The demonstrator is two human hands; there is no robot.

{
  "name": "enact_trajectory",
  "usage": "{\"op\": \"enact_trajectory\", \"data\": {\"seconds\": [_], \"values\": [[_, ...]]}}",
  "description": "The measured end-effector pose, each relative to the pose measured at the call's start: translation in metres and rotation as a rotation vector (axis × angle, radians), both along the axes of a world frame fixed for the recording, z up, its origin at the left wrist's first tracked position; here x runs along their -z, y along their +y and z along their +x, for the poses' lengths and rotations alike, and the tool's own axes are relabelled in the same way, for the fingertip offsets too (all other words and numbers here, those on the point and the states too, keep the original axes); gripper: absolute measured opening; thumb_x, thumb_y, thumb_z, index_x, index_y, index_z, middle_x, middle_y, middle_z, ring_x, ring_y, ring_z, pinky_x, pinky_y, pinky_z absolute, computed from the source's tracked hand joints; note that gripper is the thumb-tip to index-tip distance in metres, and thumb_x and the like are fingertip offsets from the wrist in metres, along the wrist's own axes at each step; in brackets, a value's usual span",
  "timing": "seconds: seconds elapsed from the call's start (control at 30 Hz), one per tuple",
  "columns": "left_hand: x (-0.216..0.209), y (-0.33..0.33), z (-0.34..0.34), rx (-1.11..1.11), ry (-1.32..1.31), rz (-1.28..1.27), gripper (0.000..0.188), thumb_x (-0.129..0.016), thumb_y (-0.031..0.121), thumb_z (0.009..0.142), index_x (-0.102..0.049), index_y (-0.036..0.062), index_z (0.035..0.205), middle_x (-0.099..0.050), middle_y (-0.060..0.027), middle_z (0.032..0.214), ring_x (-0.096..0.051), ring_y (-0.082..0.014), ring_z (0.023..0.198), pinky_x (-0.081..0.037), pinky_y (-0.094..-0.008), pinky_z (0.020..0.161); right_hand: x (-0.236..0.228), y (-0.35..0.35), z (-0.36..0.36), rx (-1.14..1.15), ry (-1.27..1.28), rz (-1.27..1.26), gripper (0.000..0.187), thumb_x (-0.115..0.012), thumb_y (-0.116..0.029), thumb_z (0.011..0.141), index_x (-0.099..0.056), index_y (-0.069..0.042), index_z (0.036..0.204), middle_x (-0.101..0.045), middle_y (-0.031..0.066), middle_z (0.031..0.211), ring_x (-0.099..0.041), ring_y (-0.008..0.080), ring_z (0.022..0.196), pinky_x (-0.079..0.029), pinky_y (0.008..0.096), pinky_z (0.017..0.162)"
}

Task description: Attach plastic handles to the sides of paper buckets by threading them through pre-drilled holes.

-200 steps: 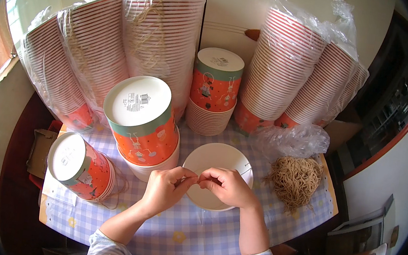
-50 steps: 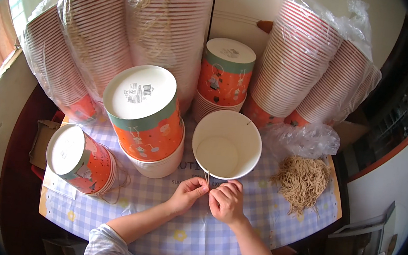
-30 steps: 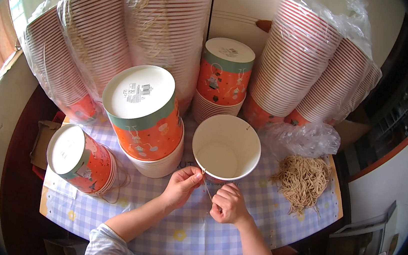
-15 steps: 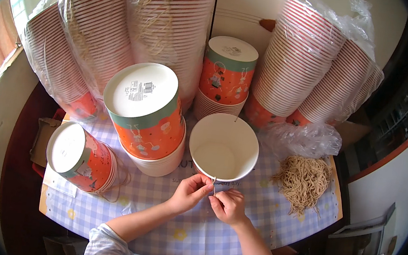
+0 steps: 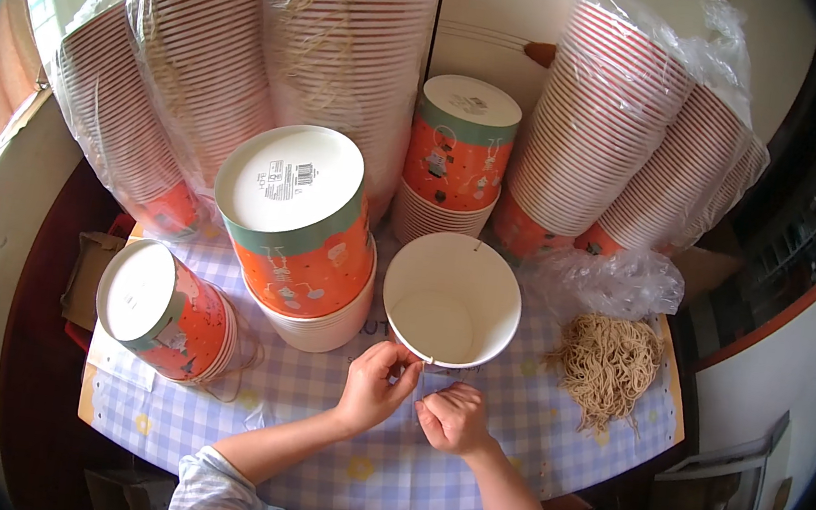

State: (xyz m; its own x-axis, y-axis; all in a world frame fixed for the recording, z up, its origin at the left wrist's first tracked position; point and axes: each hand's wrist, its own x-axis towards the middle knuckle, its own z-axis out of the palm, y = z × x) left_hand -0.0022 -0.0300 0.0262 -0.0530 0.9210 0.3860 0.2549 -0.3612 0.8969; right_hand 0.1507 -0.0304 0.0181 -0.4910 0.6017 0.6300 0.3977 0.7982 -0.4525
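- Bucket (image 5: 456, 273) stands on the counter (image 5: 413, 472)
- Left hand (image 5: 376, 387) bends its fingers near the bucket's rim
- Right hand (image 5: 455, 419) is curled nearby
- Can't tell if the hands grip anything
- String heap (image 5: 610, 364) lies at right

The open bucket (image 5: 452, 295) can be entered from above; its near rim is blocked by the left hand (image 5: 377, 387), with the right hand (image 5: 455, 418) just beside. Only a narrow gap separates it from the tall stack (image 5: 301, 268) at its left. The middle stack (image 5: 456, 165) stands close behind. Bare table (image 5: 534, 426) gives passage between bucket and twine (image 5: 609, 367). Wrapped stacks (image 5: 343, 76) wall off the back left; a plastic bag (image 5: 621, 284) crowds the space behind the twine.
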Motion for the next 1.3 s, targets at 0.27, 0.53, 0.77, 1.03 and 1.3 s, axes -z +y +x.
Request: {"op": "enact_trajectory", "data": {"seconds": [0.27, 0.53, 0.77, 1.03, 1.3], "values": [[0.001, 0.001, -0.001, -0.092, 0.018, 0.012, 0.01, -0.066, 0.004, 0.074, -0.057, 0.0019, 0.077, -0.054, -0.0058, 0.065, -0.05, -0.0132, 0.053, -0.041, -0.0248, 0.048, -0.004, -0.001, -0.003, -0.04, -0.022, 0.027, 0.025, -0.059, -0.01, 0.071, -0.042, -0.009, 0.053, -0.047, 0.0045, 0.047, -0.049, 0.0213, 0.042, -0.04, 0.0326, 0.045], [0.001, -0.001, 0.0, -0.009, -0.165, -0.148, 0.01, -0.064, 0.006, 0.078, -0.057, -0.0009, 0.079, -0.057, -0.004, 0.067, -0.051, -0.0051, 0.058, -0.043, -0.0202, 0.051, -0.004, -0.001, -0.003, -0.025, -0.064, 0.057, 0.025, -0.06, -0.009, 0.069, -0.042, -0.01, 0.052, -0.046, 0.0045, 0.046, -0.05, 0.0209, 0.041, -0.04, 0.0324, 0.044], [0.003, 0.0, 0.0, -0.001, -0.201, -0.147, 0.01, -0.064, 0.005, 0.079, -0.056, -0.0009, 0.079, -0.057, -0.0019, 0.067, -0.051, -0.0046, 0.058, -0.043, -0.0195, 0.052, -0.007, -0.002, -0.005, -0.034, -0.055, 0.094, 0.025, -0.06, -0.008, 0.069, -0.042, -0.009, 0.052, -0.046, 0.0048, 0.046, -0.05, 0.0209, 0.041, -0.041, 0.0326, 0.045], [-0.005, 0.01, -0.022, -0.012, -0.068, 0.038, 0.016, -0.064, 0.0, 0.074, -0.056, 0.0015, 0.087, -0.057, -0.007, 0.082, -0.055, -0.0125, 0.069, -0.046, -0.0248, 0.06, 0.001, 0.003, -0.004, 0.034, -0.017, 0.184, 0.022, -0.063, -0.011, 0.068, -0.046, -0.01, 0.055, -0.05, 0.0034, 0.048, -0.051, 0.0197, 0.043, -0.041, 0.0314, 0.045], [-0.037, 0.019, -0.041, -0.052, 0.587, 0.375, 0.029, -0.064, 0.004, 0.069, -0.059, 0.0085, 0.097, -0.054, -0.0087, 0.106, -0.051, -0.0262, 0.093, -0.041, -0.0358, 0.083, -0.003, -0.001, -0.001, -0.028, 0.07, 0.254, 0.02, -0.064, -0.01, 0.068, -0.047, -0.009, 0.058, -0.048, 0.0017, 0.049, -0.05, 0.0187, 0.043, -0.04, 0.0294, 0.045]]}}
